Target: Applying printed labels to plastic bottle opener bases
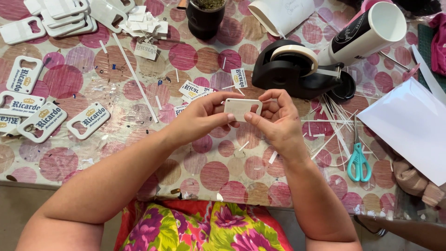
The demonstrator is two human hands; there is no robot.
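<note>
— What do we hold?
— Our left hand [204, 116] and right hand [274, 118] both pinch a white plastic tag [241, 109] above the counter [218, 172].
— Nearby?
— Tape dispenser [292, 67] at one o'clock, scissors [358, 160] at four.

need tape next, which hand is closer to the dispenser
Right, probably. The right hand sits just below the black tape dispenser, while the left hand grips the white tag farther away.
</note>
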